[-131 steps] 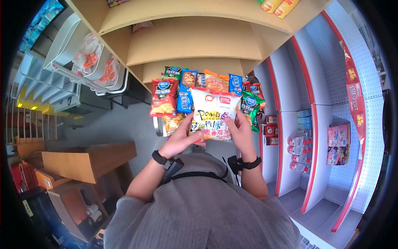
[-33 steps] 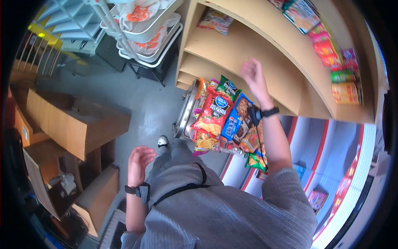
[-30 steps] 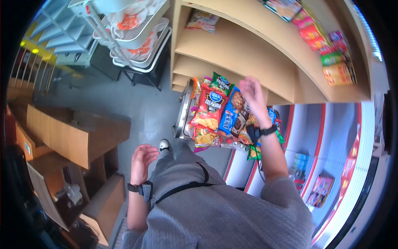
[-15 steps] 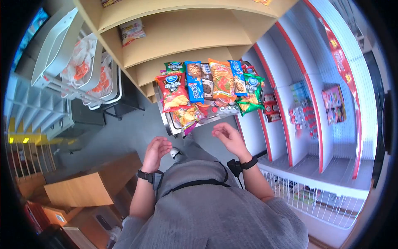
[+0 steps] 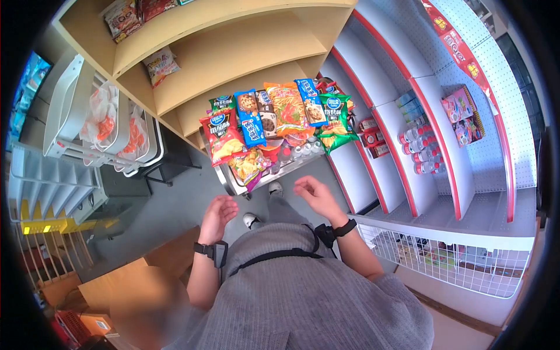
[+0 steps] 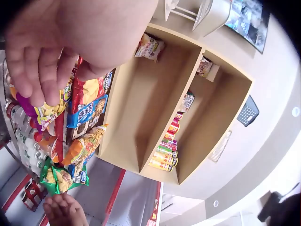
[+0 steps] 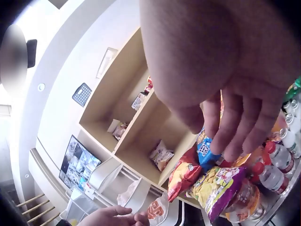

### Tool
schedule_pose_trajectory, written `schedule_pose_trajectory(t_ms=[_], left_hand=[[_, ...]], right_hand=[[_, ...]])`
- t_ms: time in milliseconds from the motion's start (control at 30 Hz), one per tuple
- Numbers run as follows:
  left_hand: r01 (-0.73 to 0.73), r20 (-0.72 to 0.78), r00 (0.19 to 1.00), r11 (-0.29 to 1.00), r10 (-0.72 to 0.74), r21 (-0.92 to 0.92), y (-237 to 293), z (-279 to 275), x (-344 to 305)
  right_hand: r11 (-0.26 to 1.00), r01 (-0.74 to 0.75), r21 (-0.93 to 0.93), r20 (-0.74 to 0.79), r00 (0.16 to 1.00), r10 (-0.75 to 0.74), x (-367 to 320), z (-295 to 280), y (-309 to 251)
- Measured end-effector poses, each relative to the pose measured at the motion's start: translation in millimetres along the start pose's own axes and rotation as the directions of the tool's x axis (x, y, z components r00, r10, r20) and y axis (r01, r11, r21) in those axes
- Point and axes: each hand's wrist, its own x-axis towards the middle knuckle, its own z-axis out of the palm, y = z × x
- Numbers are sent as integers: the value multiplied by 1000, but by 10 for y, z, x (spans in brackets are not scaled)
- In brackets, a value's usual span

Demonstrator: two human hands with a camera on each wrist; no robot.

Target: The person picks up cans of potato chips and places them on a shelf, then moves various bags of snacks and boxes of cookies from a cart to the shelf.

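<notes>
Both hands hang in front of the waist with fingers loosely bent and hold nothing. The left hand (image 5: 219,219) is on the left, the right hand (image 5: 319,197) on the right, both short of the metal cart (image 5: 236,185). Snack packs lie heaped on the cart: a red chip bag (image 5: 223,137), a blue cookie pack (image 5: 252,125), an orange noodle bag (image 5: 287,111) and a green chip bag (image 5: 336,119). In the right wrist view, red-capped bottles (image 7: 273,178) stand among them. A white snack bag (image 5: 160,65) sits at the left end of a wooden shelf.
The wooden shelf unit (image 5: 245,44) rises behind the cart, with more packs on its upper board. White bins (image 5: 87,134) holding plastic bags stand left. Red-edged white racks (image 5: 431,105) with water bottles (image 5: 421,150) line the right, above a wire basket (image 5: 449,262).
Earlier both hands held the white snack bag over the cart; later it lies on the shelf. The right hand has come back from near the shelf to the waist, and the view has turned.
</notes>
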Motion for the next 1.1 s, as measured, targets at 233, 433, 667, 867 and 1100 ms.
schedule_pose_trajectory(t_ms=[233,433,667,867,1100], left_hand=[[-88,-122,989,996,84,-27,147,226,187],[-200,-302,935,980,183,-23,356,352,491],[-314,-534,795,949,286,41,349,627,730],[-291,-677,635,927,371,235,299,326,936],[-216,-596,710,922,375,322,359,21,1702]], right_hand=[[989,118,93,-71,991,-112,633,-592,21],[993,103,61,-335,939,-77,1179,-1523,-39],[993,62,100,-245,969,-36,1707,-1661,84],[992,127,26,163,978,-129,1873,-904,-172],[988,152,1,341,929,-143,1683,-329,-565]])
